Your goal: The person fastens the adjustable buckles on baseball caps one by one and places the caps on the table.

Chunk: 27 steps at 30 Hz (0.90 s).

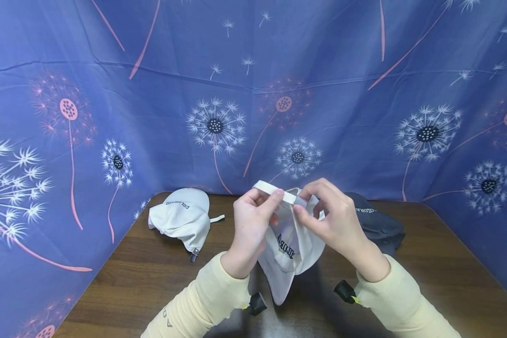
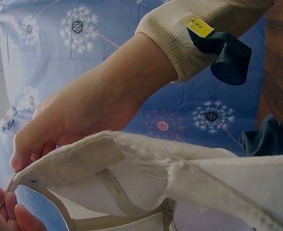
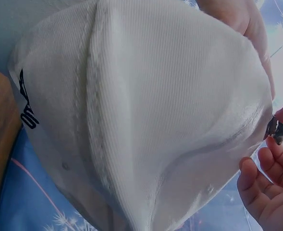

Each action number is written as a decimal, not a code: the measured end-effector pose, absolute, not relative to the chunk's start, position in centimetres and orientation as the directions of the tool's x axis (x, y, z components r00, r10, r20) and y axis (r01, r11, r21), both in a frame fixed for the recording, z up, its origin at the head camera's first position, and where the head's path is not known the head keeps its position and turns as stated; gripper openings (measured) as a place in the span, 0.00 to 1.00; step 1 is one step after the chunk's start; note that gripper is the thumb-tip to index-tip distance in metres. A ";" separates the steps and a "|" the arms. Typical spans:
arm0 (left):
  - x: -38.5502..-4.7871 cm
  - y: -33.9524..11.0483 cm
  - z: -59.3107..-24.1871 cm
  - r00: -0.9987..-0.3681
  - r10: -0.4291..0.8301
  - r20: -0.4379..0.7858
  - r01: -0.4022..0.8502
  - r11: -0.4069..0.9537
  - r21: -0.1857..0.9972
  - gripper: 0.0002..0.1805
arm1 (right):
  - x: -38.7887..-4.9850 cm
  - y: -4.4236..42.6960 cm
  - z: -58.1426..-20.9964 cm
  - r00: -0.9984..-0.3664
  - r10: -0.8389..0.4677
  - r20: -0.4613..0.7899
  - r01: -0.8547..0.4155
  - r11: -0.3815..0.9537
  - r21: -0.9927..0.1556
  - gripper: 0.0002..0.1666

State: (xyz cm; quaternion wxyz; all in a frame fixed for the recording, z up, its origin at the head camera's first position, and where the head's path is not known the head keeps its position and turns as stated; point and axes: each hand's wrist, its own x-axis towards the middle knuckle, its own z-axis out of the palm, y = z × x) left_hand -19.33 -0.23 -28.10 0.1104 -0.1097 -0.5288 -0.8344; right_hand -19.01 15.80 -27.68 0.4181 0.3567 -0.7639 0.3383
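A white cap (image 1: 306,253) with dark lettering hangs between my hands above the table, its brim tilted down toward me. My left hand (image 1: 255,216) pinches the cap's white back strap (image 1: 268,188) between thumb and fingers. On the other side, my right hand (image 1: 335,220) pinches the strap's end at a metal buckle (image 3: 276,130), which shows in the right wrist view beside the fingertips. The inside of the cap's crown (image 2: 131,185) faces the left wrist camera. Part of the cap is hidden behind both hands in the head view.
On the brown wooden table (image 1: 131,286), a second white cap (image 1: 186,216) lies at the left, its strap and clasp loose. A dark cap (image 1: 378,223) sits at the right, partly behind the right hand. A blue dandelion-print cloth (image 1: 165,122) surrounds the table's back and sides.
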 end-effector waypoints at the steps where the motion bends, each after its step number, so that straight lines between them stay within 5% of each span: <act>1: -19.3 -0.2 -28.1 -0.952 -0.067 0.298 0.298 -0.416 0.859 0.07 | -19.0 15.8 -27.7 -0.397 -0.261 0.880 -0.829 0.514 -0.222 0.08; 27: -18.8 0.7 -28.3 -0.982 0.078 0.173 0.104 -0.543 0.833 0.04 | -19.4 15.8 -28.3 -0.289 -0.156 0.945 -0.850 0.495 -0.178 0.21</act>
